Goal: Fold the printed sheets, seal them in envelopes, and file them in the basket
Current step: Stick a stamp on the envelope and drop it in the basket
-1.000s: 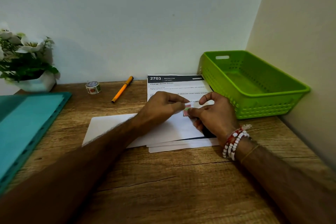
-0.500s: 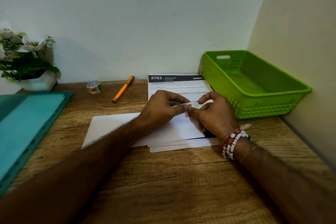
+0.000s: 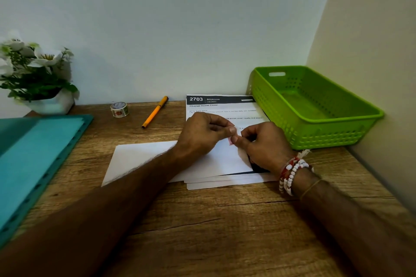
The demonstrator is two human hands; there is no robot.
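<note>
Your left hand (image 3: 202, 135) and right hand (image 3: 263, 146) are pinching 1 tiny tape piece (image 3: 230, 141) above the envelope (image 3: 144, 155); likely flimsy, sticky, best held by its edges.

Dim, soft lighting; edges perhaps warped.

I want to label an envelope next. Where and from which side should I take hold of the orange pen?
Pinch the orange pen at mid-barrel from above, fingers across its length. It lies flat on the desk, slanted, with bare wood between it and the tape roll and printed sheet, so both flanks look reachable.
</note>
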